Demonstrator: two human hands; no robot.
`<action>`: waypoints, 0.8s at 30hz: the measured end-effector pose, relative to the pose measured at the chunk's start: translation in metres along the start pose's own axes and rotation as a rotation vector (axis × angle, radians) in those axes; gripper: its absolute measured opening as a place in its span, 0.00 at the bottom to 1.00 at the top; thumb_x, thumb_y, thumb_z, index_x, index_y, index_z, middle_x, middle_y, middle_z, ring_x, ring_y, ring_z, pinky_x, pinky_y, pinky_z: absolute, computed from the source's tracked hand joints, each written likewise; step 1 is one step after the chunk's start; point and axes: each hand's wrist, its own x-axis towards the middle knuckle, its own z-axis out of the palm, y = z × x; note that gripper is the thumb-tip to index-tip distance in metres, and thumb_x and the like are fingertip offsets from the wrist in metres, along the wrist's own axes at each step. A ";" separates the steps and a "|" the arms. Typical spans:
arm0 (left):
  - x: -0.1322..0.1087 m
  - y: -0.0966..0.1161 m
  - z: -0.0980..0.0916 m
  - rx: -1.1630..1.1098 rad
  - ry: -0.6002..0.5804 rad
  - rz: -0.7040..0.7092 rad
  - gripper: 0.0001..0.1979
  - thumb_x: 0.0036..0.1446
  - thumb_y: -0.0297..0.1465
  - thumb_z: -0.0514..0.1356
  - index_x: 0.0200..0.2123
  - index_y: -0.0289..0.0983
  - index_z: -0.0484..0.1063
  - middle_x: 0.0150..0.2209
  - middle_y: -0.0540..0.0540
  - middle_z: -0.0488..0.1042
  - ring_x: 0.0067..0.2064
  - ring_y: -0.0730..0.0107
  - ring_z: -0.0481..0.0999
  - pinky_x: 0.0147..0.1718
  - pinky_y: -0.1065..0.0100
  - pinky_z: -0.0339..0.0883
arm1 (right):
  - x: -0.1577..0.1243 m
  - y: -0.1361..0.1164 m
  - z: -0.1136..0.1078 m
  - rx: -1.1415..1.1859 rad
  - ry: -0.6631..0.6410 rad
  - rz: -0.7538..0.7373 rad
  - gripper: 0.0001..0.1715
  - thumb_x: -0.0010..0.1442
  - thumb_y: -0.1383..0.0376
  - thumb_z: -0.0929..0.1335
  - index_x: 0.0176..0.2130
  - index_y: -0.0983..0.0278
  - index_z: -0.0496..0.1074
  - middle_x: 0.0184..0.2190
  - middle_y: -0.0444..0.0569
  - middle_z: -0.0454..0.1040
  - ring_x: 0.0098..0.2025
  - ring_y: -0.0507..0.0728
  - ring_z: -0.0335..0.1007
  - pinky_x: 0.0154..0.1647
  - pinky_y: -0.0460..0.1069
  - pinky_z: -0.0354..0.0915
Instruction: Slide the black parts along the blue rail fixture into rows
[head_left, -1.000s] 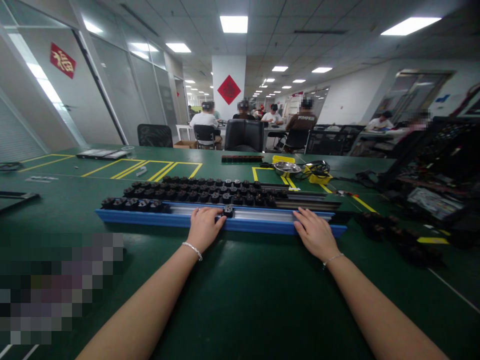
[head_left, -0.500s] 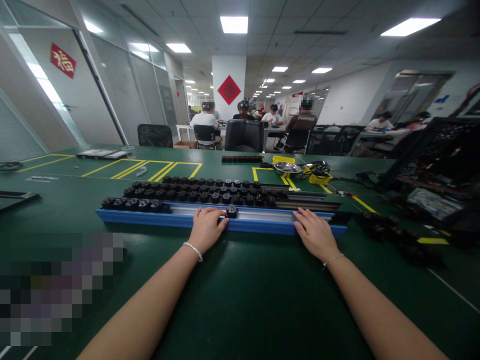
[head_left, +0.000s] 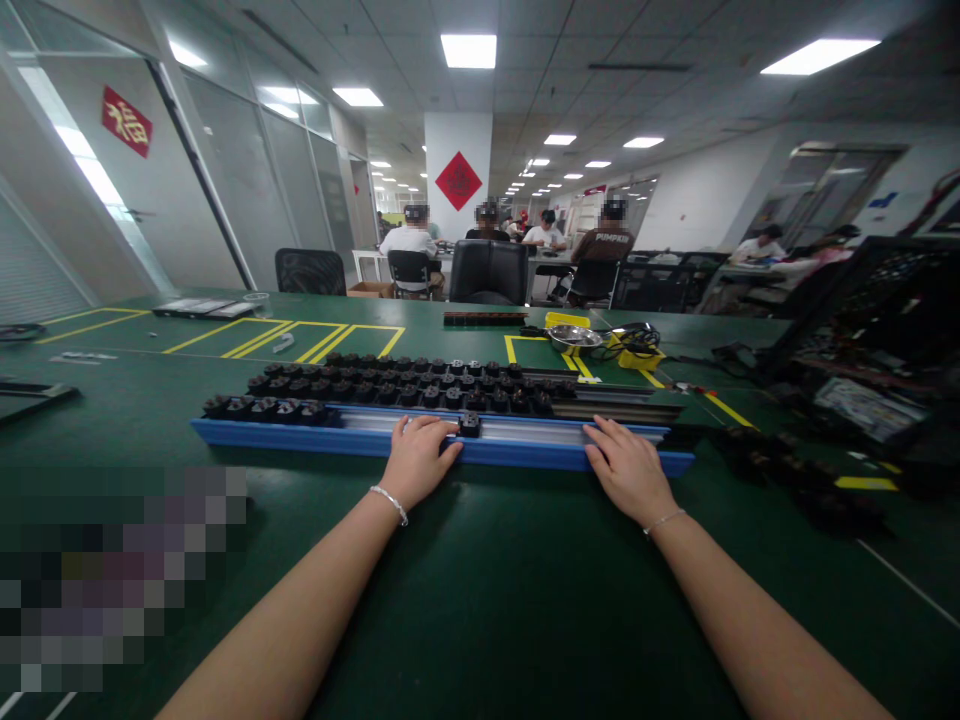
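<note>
A long blue rail [head_left: 300, 436] with a silvery channel lies across the table before me. Inside its channel sits a small black socket-like block [head_left: 470, 424], apart from several similar black blocks [head_left: 262, 410] at the rail's left end. My left hand [head_left: 420, 452] lies over the rail, fingers stretched out, with the index fingertip against the block's left side and the thumb apart at the front wall. Farther right, my right hand [head_left: 628, 465] rests on the rail with its fingers extended and thumb apart. What its fingertips touch inside the channel is partly hidden.
Behind the blue rail stand more rows of black blocks [head_left: 390, 388] on rails. A metal bowl [head_left: 576, 337], cables and yellow bins [head_left: 640, 357] lie farther back. Dark parts [head_left: 810, 480] lie at the right. People sit at desks beyond the table.
The black block has slid a little to the right along the channel, and my left hand has moved right with it. My right hand has shifted very slightly left.
</note>
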 end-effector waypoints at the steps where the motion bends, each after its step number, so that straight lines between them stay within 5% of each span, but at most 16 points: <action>1: 0.000 0.000 0.000 -0.002 -0.001 0.003 0.13 0.57 0.38 0.55 0.44 0.44 0.71 0.46 0.48 0.75 0.53 0.61 0.67 0.58 0.48 0.45 | 0.000 -0.004 -0.001 0.014 0.000 -0.021 0.26 0.64 0.56 0.54 0.53 0.62 0.68 0.57 0.50 0.64 0.59 0.60 0.57 0.56 0.59 0.56; 10: -0.001 0.000 0.003 -0.021 -0.005 0.007 0.13 0.57 0.37 0.55 0.44 0.46 0.71 0.47 0.49 0.75 0.53 0.61 0.67 0.59 0.46 0.41 | 0.005 -0.057 -0.003 0.163 -0.033 -0.231 0.22 0.62 0.61 0.58 0.53 0.63 0.67 0.53 0.51 0.69 0.56 0.58 0.60 0.58 0.57 0.52; 24: -0.003 0.001 0.003 0.000 -0.033 0.041 0.15 0.56 0.37 0.55 0.48 0.50 0.69 0.47 0.51 0.76 0.50 0.62 0.69 0.60 0.44 0.35 | 0.026 -0.126 -0.004 0.251 -0.166 -0.195 0.22 0.59 0.65 0.60 0.52 0.55 0.66 0.49 0.46 0.72 0.51 0.56 0.64 0.56 0.57 0.49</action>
